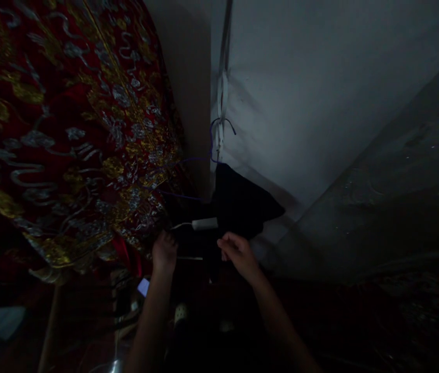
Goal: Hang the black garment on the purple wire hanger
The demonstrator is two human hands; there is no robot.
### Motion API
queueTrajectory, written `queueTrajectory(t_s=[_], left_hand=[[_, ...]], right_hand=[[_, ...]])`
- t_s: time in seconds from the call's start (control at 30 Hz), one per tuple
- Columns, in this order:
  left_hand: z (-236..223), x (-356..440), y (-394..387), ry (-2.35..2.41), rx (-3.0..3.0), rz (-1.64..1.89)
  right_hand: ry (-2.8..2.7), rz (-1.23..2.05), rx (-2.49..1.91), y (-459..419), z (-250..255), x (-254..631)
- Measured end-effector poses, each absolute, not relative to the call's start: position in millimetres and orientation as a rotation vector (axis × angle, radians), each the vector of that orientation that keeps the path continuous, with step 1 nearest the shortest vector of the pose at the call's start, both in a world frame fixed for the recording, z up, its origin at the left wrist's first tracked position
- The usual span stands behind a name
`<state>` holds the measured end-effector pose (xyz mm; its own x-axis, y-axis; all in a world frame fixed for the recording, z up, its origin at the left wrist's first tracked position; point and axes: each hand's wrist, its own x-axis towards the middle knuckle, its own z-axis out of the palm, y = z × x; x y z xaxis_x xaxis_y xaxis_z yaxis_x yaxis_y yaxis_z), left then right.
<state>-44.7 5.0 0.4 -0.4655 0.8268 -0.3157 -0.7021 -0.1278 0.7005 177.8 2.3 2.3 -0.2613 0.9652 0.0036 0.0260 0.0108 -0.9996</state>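
A black garment (238, 199) hangs on a thin purple wire hanger (211, 140) by the wall; its shape is mostly lost in the dark. The hanger's left arm shows bare. My left hand (165, 251) is closed at the left side of the dark cloth, beside the red fabric. At the garment's lower right, my right hand (238, 254) is closed, thumb and fingers together against the cloth. Between and above the hands lies a white rectangular piece (204, 224) with a thin pale cord running left.
Red cloth with gold and silver embroidery (87, 129) fills the left. A pale wall (305, 93) stands ahead, with a white strap-like holder (222, 98) near the hanger's hook. Low down are a wooden pole (51, 321), a small pale box (143, 287) and a light perforated shoe (181, 312).
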Motion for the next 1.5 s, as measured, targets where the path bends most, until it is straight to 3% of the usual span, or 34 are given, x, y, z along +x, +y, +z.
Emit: queueTrajectory(t_s=[0.23,0.47,0.57,0.7,0.9,1.1,1.23,1.5], left_hand=[[11.1,39.6,-39.3,1.161,0.864,1.670],[19.1,53.0,-61.9,1.290,1.545,1.590],[7.5,36.7,-63.8,1.195,1.563,1.329],[-7.2,18.1,-70.0,1.077,1.712,0.823],[-20.6,-31.8,-53.1,1.204,1.954,0.494],[-9.1,-103.2,-24.6,1.520,1.787,0.440],[12.5,-127.3,-8.5,1.601,1.830,0.446],[86.3,-114.2,27.6,1.538,2.240,1.047]], right_hand=[[-1.711,1.092,-1.153,-9.1,-11.9,195.5],[-1.585,1.291,-0.995,-28.7,10.8,188.2],[-1.570,1.523,-1.126,-21.2,26.6,201.9],[-2.020,1.677,-0.979,0.9,57.8,222.3],[-2.132,1.170,-0.826,21.8,98.8,214.1],[-1.774,0.726,-1.022,45.1,80.7,176.8],[-1.701,0.618,-1.231,73.2,61.6,187.7],[-1.593,0.510,-1.323,78.4,82.8,241.3]])
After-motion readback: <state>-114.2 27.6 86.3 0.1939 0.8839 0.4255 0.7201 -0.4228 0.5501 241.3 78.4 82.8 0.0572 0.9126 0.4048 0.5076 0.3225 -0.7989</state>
